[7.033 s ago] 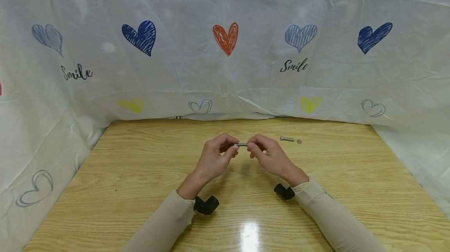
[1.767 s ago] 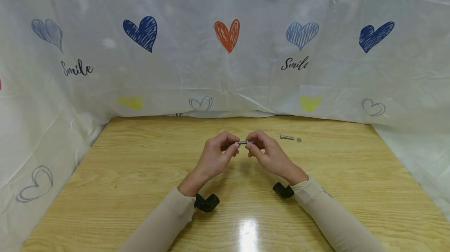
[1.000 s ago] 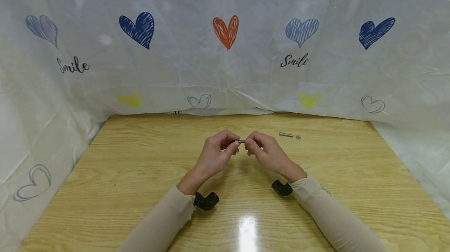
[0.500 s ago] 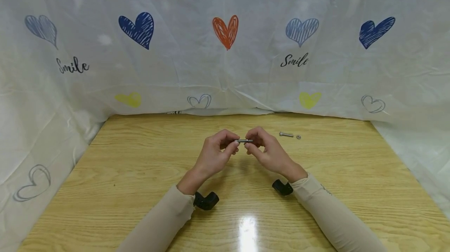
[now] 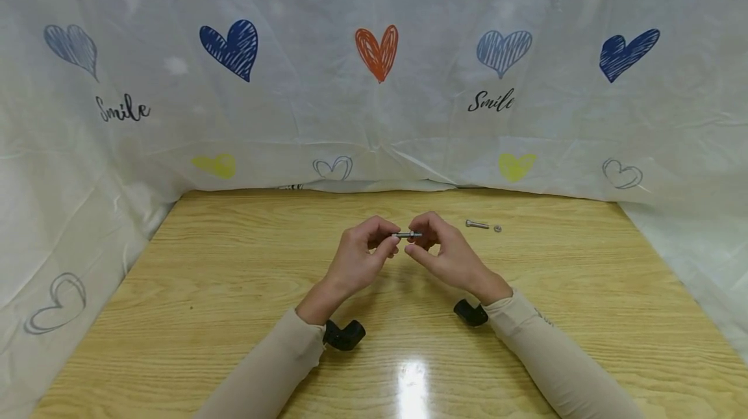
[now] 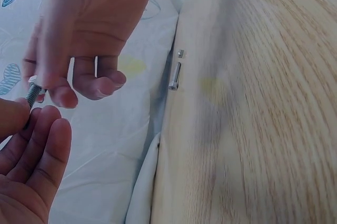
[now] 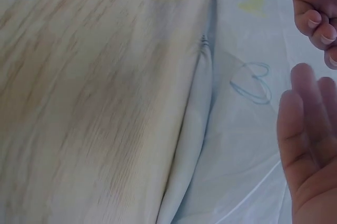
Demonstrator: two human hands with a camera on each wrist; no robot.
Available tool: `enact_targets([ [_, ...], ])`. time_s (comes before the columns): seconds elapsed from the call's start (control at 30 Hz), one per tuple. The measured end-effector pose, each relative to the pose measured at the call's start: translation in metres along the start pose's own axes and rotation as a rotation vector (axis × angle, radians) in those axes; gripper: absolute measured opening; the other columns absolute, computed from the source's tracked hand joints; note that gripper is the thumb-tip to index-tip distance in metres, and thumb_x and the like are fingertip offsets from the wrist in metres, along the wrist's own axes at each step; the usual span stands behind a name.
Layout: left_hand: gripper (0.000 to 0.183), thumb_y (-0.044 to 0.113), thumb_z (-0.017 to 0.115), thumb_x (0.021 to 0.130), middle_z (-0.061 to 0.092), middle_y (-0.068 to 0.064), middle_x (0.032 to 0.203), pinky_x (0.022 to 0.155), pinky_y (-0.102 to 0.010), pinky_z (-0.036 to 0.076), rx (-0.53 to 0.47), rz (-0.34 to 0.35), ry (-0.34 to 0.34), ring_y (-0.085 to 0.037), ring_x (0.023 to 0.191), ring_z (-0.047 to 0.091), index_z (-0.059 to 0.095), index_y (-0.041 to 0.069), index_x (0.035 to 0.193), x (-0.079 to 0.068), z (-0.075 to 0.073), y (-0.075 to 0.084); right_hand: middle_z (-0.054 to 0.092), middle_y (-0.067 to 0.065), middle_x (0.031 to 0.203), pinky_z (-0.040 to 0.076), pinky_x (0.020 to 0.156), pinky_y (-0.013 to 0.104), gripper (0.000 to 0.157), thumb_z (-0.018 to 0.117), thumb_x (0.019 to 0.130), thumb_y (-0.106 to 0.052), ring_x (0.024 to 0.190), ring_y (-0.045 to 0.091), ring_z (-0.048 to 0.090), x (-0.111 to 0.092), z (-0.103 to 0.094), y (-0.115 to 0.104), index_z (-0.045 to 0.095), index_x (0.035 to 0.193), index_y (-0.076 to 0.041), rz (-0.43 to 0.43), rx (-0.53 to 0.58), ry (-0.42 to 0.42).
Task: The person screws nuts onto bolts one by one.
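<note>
My left hand (image 5: 358,255) pinches a small metal bolt (image 5: 403,235) between thumb and fingers, holding it level above the table. A nut (image 5: 411,234) sits around the bolt's shank, toward the end pointing right. My right hand (image 5: 444,253) is at that end, its index finger behind the nut and its thumb lowered away from it. In the left wrist view, the threaded shank (image 6: 32,95) rises from the left fingertips toward the right hand (image 6: 97,29). The right wrist view has both hands at its right edge, with the bolt out of sight.
A second bolt (image 5: 477,224) and a loose nut (image 5: 498,228) lie on the wooden table (image 5: 234,276), behind and right of my hands. A white cloth (image 5: 292,114) printed with hearts hangs along the table's back edge and sides.
My left hand keeps its pinch on the bolt. My right fingers have repeatedly closed and parted at its right end; now the thumb is dropped, baring the nut. The loose bolt and nut stayed put.
</note>
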State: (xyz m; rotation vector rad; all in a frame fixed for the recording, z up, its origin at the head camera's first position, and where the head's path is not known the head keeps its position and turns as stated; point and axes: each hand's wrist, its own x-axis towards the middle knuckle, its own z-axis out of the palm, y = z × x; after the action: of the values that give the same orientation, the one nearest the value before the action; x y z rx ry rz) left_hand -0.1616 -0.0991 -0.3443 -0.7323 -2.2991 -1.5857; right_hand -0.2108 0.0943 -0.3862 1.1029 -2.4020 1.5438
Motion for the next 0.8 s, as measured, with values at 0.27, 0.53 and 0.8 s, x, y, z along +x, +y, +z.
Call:
enact_targets([
  [0.27,0.008,-0.007,0.057,0.092,0.066,-0.015,0.084,0.065,-0.038,0.055,0.008,0.001,-0.001,-0.032,0.068,0.062,0.062,-0.007,0.098,0.000,0.001,0.001,0.062,0.003,0.088,0.050,0.065,0.033,0.006,0.053,0.100,-0.015,0.074,0.019,0.062,0.001,0.001,0.003,0.058,0.101,-0.012,-0.040,-0.027,-0.012],
  [0.53,0.008,-0.008,0.057,0.091,0.066,-0.016,0.083,0.066,-0.041,0.054,0.016,-0.006,0.009,-0.032,0.068,0.062,0.063,-0.007,0.097,-0.004,-0.001,-0.002,0.061,0.002,0.094,0.050,0.066,0.037,0.011,0.054,0.100,-0.023,0.077,0.016,0.062,0.000,0.004,0.003,0.058,0.107,-0.016,0.007,-0.022,-0.023],
  [0.8,0.008,-0.001,0.058,0.093,0.066,-0.008,0.085,0.067,-0.035,0.054,0.025,0.000,0.010,-0.022,0.068,0.062,0.064,0.000,0.099,0.000,0.004,-0.025,0.061,0.002,0.091,0.050,0.066,0.031,0.012,0.056,0.097,-0.009,0.076,0.014,0.062,0.000,0.004,-0.005,0.053,0.109,-0.009,-0.062,-0.007,-0.006],
])
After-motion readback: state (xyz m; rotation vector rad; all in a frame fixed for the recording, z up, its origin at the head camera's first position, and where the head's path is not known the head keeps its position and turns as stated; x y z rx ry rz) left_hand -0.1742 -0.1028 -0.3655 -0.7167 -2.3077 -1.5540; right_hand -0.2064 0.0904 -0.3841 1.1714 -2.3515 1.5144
